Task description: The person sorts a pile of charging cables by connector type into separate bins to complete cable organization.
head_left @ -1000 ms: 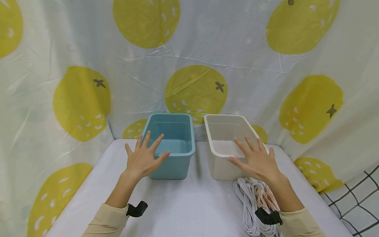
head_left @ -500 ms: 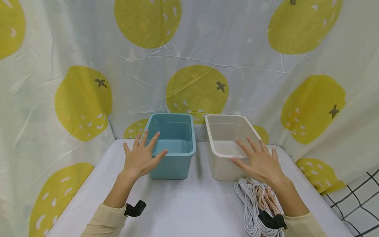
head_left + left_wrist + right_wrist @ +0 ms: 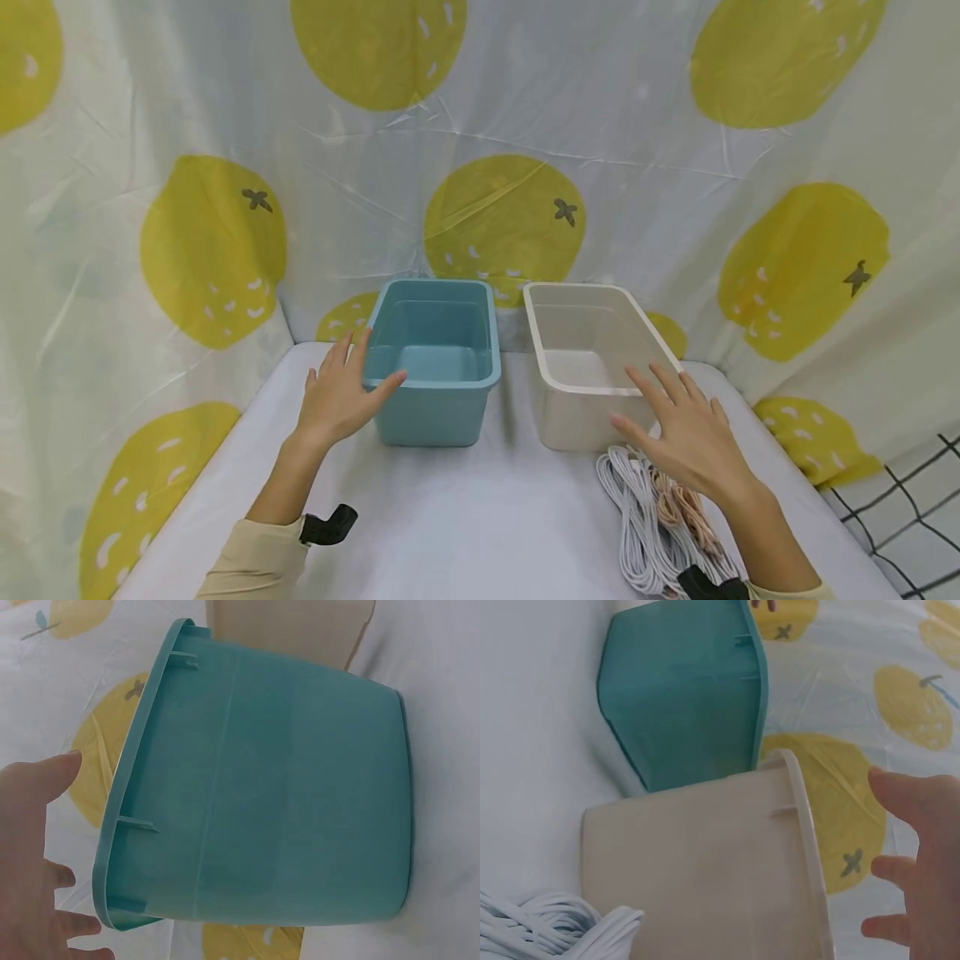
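My left hand [image 3: 337, 402] hovers with spread fingers by the near left corner of a blue-green plastic bin [image 3: 433, 415]. In the left wrist view that bin [image 3: 262, 787] fills the middle, and the fingers are apart from its rim. On the other side, my right hand [image 3: 690, 433] is held with fingers spread near the front right of a cream bin [image 3: 585, 417]. Below it lie bundled cables, white [image 3: 637, 533] and pinkish-beige [image 3: 678, 508], partly hidden by the right hand and wrist. Both hands hold nothing. The blue-green bin's visible inside is bare.
A white cloth covers the table [image 3: 465, 533]. Behind the bins hangs a pale curtain [image 3: 360, 225] printed with yellow lemons. At the far right a black wire grid [image 3: 911, 508] stands beyond the table edge. Each wrist wears a black camera mount [image 3: 330, 526].
The left hand has drifted left, away from the blue-green bin's middle. My right hand has moved right and down, over the cables. Bins and cables stay put.
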The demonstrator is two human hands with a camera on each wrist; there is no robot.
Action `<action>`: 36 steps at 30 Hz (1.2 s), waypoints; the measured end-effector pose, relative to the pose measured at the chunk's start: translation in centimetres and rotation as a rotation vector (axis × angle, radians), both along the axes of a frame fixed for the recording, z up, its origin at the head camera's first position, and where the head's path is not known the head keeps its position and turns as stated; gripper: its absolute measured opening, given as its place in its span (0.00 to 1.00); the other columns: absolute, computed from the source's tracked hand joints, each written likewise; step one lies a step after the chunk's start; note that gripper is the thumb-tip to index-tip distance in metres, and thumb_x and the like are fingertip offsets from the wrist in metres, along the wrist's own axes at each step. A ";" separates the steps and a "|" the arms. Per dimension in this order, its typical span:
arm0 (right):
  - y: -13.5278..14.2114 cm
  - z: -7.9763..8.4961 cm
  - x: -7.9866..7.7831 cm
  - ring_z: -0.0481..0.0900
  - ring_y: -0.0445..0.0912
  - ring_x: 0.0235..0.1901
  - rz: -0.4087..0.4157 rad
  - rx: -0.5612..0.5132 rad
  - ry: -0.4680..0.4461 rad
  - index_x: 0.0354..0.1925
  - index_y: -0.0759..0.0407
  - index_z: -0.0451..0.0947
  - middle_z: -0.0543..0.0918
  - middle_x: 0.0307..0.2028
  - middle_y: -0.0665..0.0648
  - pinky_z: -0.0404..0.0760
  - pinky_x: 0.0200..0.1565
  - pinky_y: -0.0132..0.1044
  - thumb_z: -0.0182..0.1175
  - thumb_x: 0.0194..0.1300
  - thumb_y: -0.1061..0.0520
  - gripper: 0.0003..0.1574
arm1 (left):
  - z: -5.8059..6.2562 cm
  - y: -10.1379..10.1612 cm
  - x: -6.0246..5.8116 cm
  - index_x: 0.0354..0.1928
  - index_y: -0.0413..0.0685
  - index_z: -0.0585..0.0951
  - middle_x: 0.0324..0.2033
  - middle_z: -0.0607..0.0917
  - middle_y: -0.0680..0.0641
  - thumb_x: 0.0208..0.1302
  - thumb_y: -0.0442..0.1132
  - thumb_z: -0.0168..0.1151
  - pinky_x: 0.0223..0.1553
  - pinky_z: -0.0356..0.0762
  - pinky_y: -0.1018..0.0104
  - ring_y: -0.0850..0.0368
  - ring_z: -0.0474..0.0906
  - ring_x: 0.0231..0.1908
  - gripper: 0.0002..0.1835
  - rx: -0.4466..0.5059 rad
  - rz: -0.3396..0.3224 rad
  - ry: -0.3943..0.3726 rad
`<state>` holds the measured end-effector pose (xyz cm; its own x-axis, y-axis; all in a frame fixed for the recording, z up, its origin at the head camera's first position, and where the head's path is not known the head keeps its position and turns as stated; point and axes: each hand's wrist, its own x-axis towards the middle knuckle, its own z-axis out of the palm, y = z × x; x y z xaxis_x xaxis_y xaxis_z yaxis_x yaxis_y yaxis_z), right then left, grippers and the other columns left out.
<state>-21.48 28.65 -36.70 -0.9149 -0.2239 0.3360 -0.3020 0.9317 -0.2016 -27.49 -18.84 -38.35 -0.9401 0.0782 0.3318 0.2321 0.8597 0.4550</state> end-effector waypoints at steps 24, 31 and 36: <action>3.4 -6.5 4.1 0.65 0.76 0.64 -0.056 -0.131 0.121 0.75 0.56 0.67 0.69 0.68 0.72 0.64 0.50 0.79 0.67 0.69 0.39 0.45 | -2.8 -0.9 -1.2 0.82 0.37 0.45 0.78 0.54 0.33 0.66 0.64 0.67 0.70 0.55 0.31 0.34 0.51 0.76 0.60 0.446 -0.042 -0.112; 3.2 -8.1 4.6 0.68 0.73 0.62 -0.105 -0.127 0.077 0.71 0.64 0.71 0.71 0.67 0.72 0.67 0.50 0.77 0.66 0.69 0.35 0.46 | -3.7 -0.8 -1.3 0.82 0.42 0.50 0.76 0.62 0.36 0.67 0.57 0.70 0.70 0.61 0.37 0.36 0.59 0.74 0.54 0.564 -0.125 -0.079; 3.4 -9.4 5.0 0.71 0.74 0.60 -0.139 -0.111 0.025 0.68 0.71 0.73 0.72 0.65 0.74 0.70 0.51 0.75 0.65 0.68 0.32 0.50 | -4.2 -0.9 -1.2 0.83 0.47 0.47 0.76 0.61 0.37 0.70 0.54 0.69 0.69 0.64 0.40 0.35 0.58 0.74 0.53 0.662 -0.171 -0.100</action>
